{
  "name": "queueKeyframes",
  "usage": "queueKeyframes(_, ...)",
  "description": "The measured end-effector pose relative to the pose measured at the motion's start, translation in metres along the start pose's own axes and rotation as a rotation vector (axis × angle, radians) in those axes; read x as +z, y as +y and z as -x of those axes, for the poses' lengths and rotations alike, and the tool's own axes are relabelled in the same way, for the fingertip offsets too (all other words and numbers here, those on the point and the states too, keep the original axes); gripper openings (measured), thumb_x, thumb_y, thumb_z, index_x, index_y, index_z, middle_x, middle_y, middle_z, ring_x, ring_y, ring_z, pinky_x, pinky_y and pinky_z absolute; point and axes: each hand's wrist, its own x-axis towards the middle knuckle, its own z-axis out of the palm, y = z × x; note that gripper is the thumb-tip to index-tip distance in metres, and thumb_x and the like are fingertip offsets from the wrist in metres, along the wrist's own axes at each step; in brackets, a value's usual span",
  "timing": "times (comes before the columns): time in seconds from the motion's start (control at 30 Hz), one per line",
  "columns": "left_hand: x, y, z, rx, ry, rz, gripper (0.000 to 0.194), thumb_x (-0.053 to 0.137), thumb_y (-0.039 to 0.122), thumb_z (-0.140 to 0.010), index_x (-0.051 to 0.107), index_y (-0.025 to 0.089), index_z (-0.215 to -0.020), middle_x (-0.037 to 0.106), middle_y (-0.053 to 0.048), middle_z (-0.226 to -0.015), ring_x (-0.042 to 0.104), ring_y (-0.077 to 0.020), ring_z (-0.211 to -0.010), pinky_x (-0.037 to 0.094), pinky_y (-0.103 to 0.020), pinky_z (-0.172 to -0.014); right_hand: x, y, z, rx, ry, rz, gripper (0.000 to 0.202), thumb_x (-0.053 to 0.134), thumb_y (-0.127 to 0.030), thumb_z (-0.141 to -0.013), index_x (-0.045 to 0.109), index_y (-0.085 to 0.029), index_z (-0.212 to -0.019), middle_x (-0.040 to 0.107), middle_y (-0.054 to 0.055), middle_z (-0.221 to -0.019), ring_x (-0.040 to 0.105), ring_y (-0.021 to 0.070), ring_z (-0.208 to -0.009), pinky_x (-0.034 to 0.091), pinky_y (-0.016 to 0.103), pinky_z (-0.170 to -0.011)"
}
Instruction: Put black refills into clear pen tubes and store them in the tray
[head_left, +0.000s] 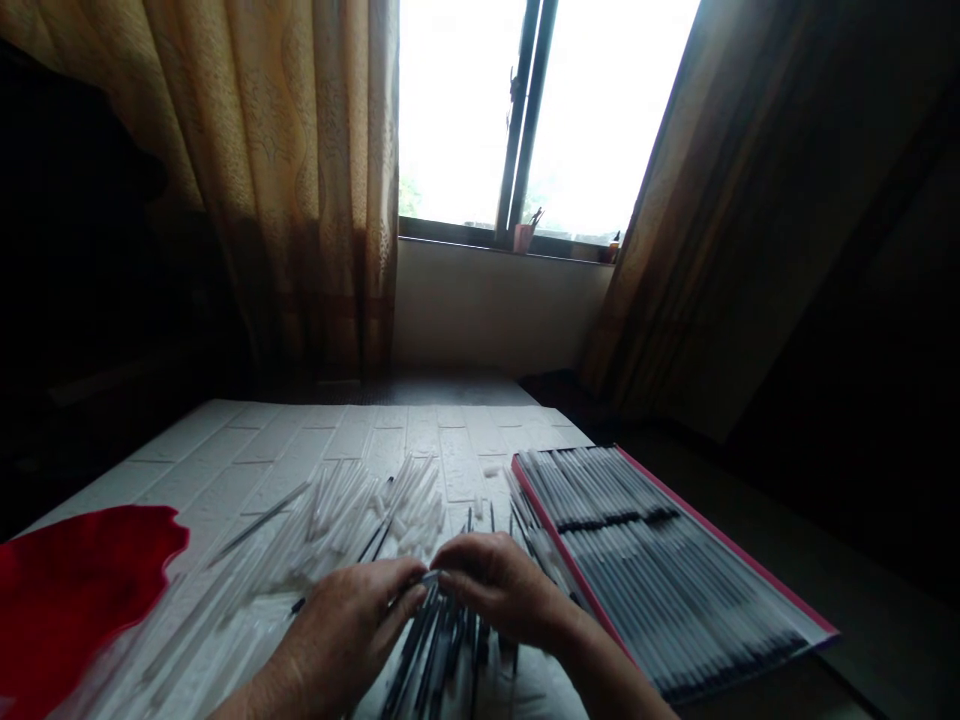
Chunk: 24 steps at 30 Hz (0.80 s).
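My left hand and my right hand meet at the fingertips low in the middle of the view. Pinched between them is a slim pale pen part, mostly covered by the fingers. Under and in front of the hands lies a loose heap of dark pen parts. Left of it and beyond it spread many clear pen barrels, a few with dark pieces among them. To my right, a red-edged tray holds pens laid side by side in two rows.
The table has a white brick-patterned cover. A red scallop-edged item lies at its left. Behind the table are a window, a curtain, and a pink cup with thin sticks on the sill. Both sides of the room are dark.
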Motion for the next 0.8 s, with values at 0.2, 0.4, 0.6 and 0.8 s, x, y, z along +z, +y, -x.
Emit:
queueKeyframes(0.2,-0.019,-0.017,-0.001,-0.060,0.068,-0.016,0.029,0.044,0.039,-0.089,0.069,0.027,-0.096,0.075,-0.002,-0.084,0.069,-0.0220,-0.078,0.044,-0.026,-0.065,-0.014,0.017,0.004,0.124,0.124,-0.271,0.020,0.063,-0.033,-0.079,0.069,-0.016,-0.086,0.059,-0.002,-0.066,0.049,0.0095,-0.055,0.040,0.021,-0.052)
queueKeyframes(0.4,-0.034,-0.016,-0.003,-0.099,0.044,0.119,0.035,0.046,0.049,-0.086,0.070,0.024,-0.087,0.069,0.003,-0.067,0.061,-0.0143,-0.061,0.038,-0.020,-0.055,-0.021,0.018,0.017,0.127,0.174,-0.254,0.020,0.066,-0.033,-0.077,0.071,-0.017,-0.086,0.064,0.000,-0.072,0.056,0.0121,-0.064,0.045,0.023,-0.060)
queueKeyframes(0.6,-0.032,-0.015,-0.004,-0.115,0.005,0.261,0.033,0.051,0.046,-0.083,0.070,0.021,-0.092,0.068,0.002,-0.070,0.060,-0.0143,-0.062,0.042,-0.021,-0.058,-0.025,0.003,0.029,0.182,0.262,-0.321,0.021,0.072,-0.034,-0.071,0.069,-0.017,-0.084,0.064,-0.001,-0.071,0.057,0.0124,-0.065,0.045,0.023,-0.060)
queueKeyframes(0.8,-0.021,-0.016,-0.005,-0.118,-0.047,0.386,0.036,0.051,0.045,-0.082,0.068,0.017,-0.097,0.065,0.001,-0.068,0.060,-0.0151,-0.061,0.043,-0.022,-0.058,-0.021,0.010,0.032,0.235,0.512,-0.658,0.038,0.081,-0.043,-0.061,0.066,-0.015,-0.083,0.058,-0.003,-0.063,0.051,0.0083,-0.054,0.037,0.017,-0.045)
